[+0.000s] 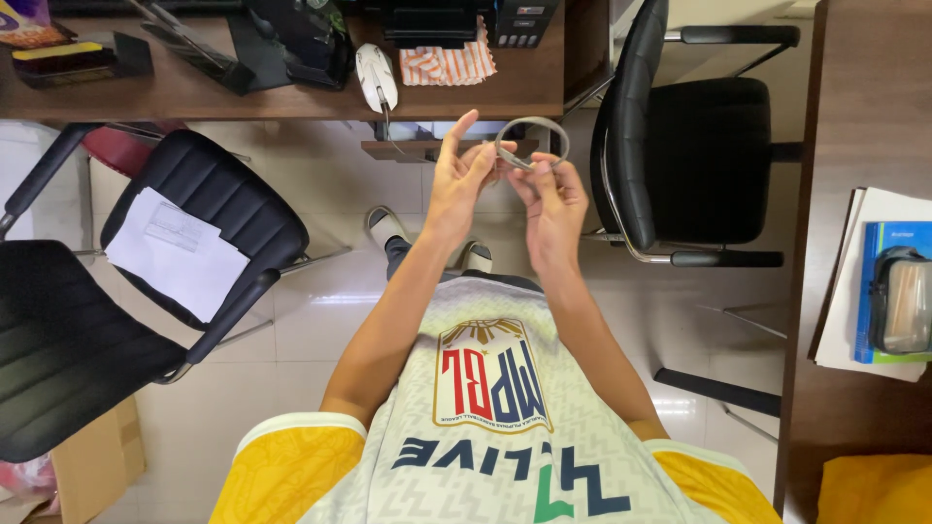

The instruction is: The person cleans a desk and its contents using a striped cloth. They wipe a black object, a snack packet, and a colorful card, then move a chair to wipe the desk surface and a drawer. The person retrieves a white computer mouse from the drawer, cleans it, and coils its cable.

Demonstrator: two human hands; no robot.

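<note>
Overhead, 2 hands meet:
Ring: thin grey loop-shaped band (532, 142), raised above the floor, before the desk.
Right hand (553, 199): pinches the band's lower edge.
Left hand (460, 177): fingers spread, released, beside the band.
Nearby: black office chair (694, 146).

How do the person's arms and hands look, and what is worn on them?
Both arms are bare from the shoulder down. The left hand and right hand wear no gloves; no rings or watch can be seen. Short yellow sleeves belong to a white patterned jersey.
</note>
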